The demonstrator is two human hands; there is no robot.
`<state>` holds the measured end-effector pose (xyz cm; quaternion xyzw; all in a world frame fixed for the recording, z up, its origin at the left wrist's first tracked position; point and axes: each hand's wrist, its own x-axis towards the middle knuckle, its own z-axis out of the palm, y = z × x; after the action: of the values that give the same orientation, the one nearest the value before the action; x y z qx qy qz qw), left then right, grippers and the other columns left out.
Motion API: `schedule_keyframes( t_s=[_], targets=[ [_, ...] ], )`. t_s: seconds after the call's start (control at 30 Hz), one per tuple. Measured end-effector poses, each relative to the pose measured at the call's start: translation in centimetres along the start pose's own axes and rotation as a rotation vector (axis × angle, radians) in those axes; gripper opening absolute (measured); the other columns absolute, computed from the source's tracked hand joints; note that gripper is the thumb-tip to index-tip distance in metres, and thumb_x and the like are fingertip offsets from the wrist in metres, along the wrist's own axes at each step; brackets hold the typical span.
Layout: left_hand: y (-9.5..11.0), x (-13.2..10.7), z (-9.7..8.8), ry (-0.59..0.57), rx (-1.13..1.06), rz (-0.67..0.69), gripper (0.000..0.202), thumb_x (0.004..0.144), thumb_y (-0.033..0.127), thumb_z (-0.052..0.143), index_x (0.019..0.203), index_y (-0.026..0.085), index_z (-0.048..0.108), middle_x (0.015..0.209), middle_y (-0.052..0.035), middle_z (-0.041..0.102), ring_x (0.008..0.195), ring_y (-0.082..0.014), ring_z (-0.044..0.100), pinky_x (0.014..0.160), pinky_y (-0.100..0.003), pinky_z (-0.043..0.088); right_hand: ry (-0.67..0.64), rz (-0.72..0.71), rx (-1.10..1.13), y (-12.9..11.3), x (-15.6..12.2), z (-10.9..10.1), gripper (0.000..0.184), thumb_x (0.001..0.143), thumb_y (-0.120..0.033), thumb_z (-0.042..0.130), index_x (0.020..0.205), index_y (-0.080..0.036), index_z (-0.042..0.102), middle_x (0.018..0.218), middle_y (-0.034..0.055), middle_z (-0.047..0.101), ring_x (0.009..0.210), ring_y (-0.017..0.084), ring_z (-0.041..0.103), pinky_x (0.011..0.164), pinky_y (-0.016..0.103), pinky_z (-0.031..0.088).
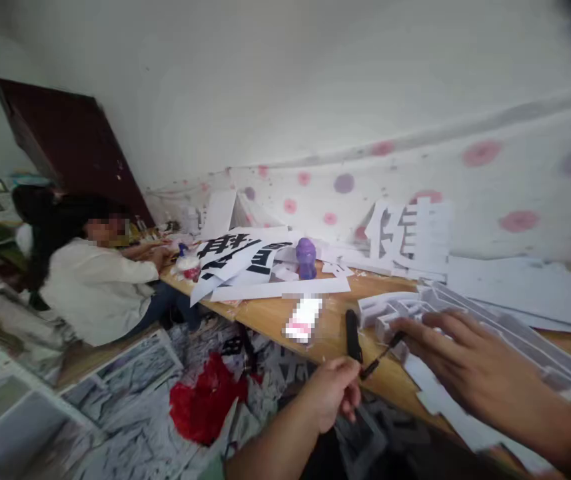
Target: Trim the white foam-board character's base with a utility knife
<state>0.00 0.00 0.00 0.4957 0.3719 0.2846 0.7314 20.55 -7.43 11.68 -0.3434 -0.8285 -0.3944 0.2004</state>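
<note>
The left hand (332, 392), curled at lower centre, meets one end of a thin dark tool (372, 367); the right hand (480, 363), fingers extended over a white walled form (510, 337) at lower right, meets the other, and whose grip holds it I cannot tell. Mid-frame stand a purple bottle (306, 259) and, further left, a white-and-red tub (188, 267), contents hidden.

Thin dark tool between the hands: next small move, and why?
I'd probably settle the thin dark tool in one hand: its ends lie near the fingertips of both the left hand and right hand, close to the white structure.
</note>
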Motion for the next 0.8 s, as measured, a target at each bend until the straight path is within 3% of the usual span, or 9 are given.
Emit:
schedule_keyframes(
  t_s=[0.23,0.37,0.5,0.63,0.8],
  targets=[
    [1.8,-1.8,1.4,0.064,-0.085,0.084,0.053,0.069,0.063,0.066,0.08,0.011,0.059,0.066,-0.006,0.068,0.048,-0.0095,0.058,0.051,-0.021,0.046,-0.046,0.088,-0.104,0.0,-0.6,1.2,0.036,0.095,-0.006,0.03,0.094,-0.005,0.066,0.109,0.0107,0.062,0.082,0.026,0.05,0.074,0.043,0.04],
    [3.8,-3.0,2.6,-0.043,-0.245,0.037,0.06,0.066,0.067,0.066,0.078,0.009,0.063,0.067,-0.012,0.07,0.05,-0.0141,0.062,0.053,-0.025,0.049,-0.014,0.072,0.078,-1.8,0.1,1.7,0.038,0.096,-0.006,0.028,0.106,-0.003,0.065,0.11,0.0111,0.062,0.094,0.026,0.054,0.082,0.042,0.044],
    [5.0,-2.8,2.8,-0.004,-0.408,0.063,0.066,0.06,0.072,0.068,0.08,0.01,0.064,0.063,-0.0077,0.067,0.051,-0.0156,0.063,0.052,-0.027,0.051,0.002,0.06,0.196,-3.9,1.6,1.9,0.039,0.098,-0.009,0.029,0.121,-0.001,0.059,0.128,0.0131,0.055,0.118,0.028,0.047,0.093,0.04,0.043],
    [5.4,-2.6,2.2,-0.03,-0.571,0.08,0.048,0.062,0.052,0.079,0.09,0.015,0.066,0.067,-0.0005,0.064,0.057,-0.012,0.062,0.054,-0.023,0.051,0.022,0.068,0.191,-4.8,3.8,2.4,0.041,0.097,-0.009,0.028,0.123,-0.003,0.059,0.14,0.013,0.044,0.13,0.031,0.037,0.104,0.048,0.034],
    [4.6,-2.4,0.0,-0.028,-0.501,0.201,0.038,0.056,0.036,0.086,0.074,0.014,0.061,0.073,-0.0013,0.063,0.062,-0.0119,0.059,0.056,-0.024,0.05,0.046,0.018,0.235,-5.1,3.4,3.1,0.035,0.097,-0.011,0.036,0.114,-0.01,0.066,0.139,0.0107,0.046,0.133,0.029,0.035,0.117,0.046,0.013]
  ],
)
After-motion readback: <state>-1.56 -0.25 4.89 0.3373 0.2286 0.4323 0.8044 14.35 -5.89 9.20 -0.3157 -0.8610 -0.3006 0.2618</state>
